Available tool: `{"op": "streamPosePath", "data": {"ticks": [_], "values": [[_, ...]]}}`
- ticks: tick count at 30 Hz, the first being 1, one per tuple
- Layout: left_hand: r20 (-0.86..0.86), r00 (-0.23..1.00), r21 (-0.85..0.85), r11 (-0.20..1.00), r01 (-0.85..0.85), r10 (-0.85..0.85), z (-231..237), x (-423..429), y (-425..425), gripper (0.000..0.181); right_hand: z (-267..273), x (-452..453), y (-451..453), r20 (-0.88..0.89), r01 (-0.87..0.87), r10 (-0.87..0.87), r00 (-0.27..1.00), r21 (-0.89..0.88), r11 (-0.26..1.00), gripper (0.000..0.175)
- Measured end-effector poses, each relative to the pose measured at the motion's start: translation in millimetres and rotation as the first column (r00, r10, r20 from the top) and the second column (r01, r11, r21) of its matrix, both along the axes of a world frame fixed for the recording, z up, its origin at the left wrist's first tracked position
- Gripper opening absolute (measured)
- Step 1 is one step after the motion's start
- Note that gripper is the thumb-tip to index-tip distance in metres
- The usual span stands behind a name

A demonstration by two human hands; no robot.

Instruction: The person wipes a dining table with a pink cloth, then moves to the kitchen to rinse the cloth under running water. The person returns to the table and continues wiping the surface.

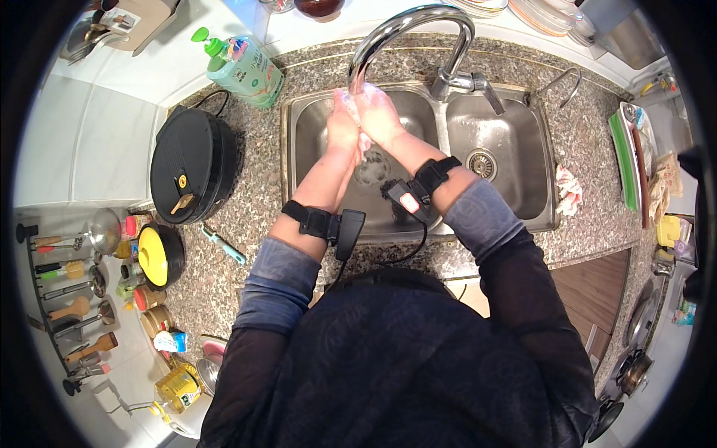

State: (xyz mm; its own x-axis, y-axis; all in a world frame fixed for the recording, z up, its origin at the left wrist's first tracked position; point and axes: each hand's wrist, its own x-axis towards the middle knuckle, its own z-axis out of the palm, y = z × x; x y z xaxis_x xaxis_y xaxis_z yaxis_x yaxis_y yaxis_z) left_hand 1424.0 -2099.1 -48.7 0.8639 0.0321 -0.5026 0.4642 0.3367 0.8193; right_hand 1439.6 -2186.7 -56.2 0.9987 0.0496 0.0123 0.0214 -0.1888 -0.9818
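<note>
My left hand (343, 126) and my right hand (381, 115) are close together under the spout of a curved chrome faucet (411, 17). Whitish water or lather shows on the fingers, which overlap, so I cannot tell whether anything is between them. Both hands are over the left basin of a double stainless steel sink (414, 117). Water stands around the drain below them. The faucet's lever (493, 101) points toward the right basin. A black strapped device is on each forearm.
A green pump bottle (246, 73) stands behind left of the sink. A round black electric appliance (193, 165), a blue-handled peeler (224, 243) and a yellow-lidded pot (159, 256) are at left. A crumpled cloth (568, 190) lies right of the sink, near upright cutting boards (624, 157).
</note>
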Motion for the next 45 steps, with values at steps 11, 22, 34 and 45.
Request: {"op": "streamPosePath", "data": {"ticks": [11,22,34,45], "values": [[0.332,0.888,0.559,0.825,0.087,-0.318,-23.2,16.6,17.4,0.054,-22.9,17.4,-36.5,-0.378,-0.010,0.258,0.889,0.547,0.837,0.042],[0.035,0.963,-0.349,0.899,0.263,-0.268,-4.8,-17.8,10.7,0.041,-16.7,-6.3,4.6,0.127,-0.069,0.093,0.988,-0.183,0.981,0.057],[0.153,0.956,-0.686,0.669,0.285,-0.249,-15.5,-18.5,29.4,0.048,5.4,-31.0,15.2,0.102,-0.084,0.081,0.991,0.017,0.996,0.047],[0.146,0.958,-0.349,0.893,0.284,-0.247,3.4,-18.4,30.6,0.054,17.4,-42.9,8.2,0.361,-0.092,0.204,0.910,-0.302,0.949,0.052]]}}
